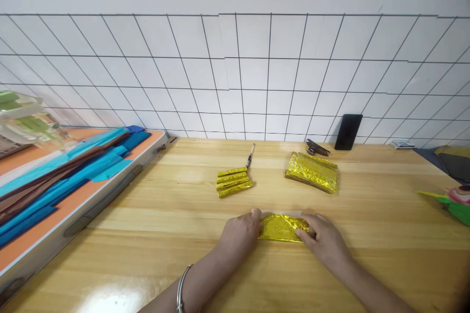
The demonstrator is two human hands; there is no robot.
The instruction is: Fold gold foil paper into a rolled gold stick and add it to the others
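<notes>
A shiny gold foil sheet (281, 229), with a crease running across it, lies on the wooden table between my hands. My left hand (242, 230) is closed on its left end, the thumb near the top edge. On the right end, my right hand (321, 235) pinches the foil between thumb and fingers. Further up the table sit several narrow folded gold strips (233, 182). A stack of gold foil sheets (312, 172) rests beyond my right hand.
A pen (251, 155) lies behind the folded strips. By the wall are a dark hair clip (317, 148) and a black phone (348, 132) leaning upright. At left, an orange-topped surface (149, 143) bears blue and brown paper strips (106, 156). A green object (457, 210) is at right.
</notes>
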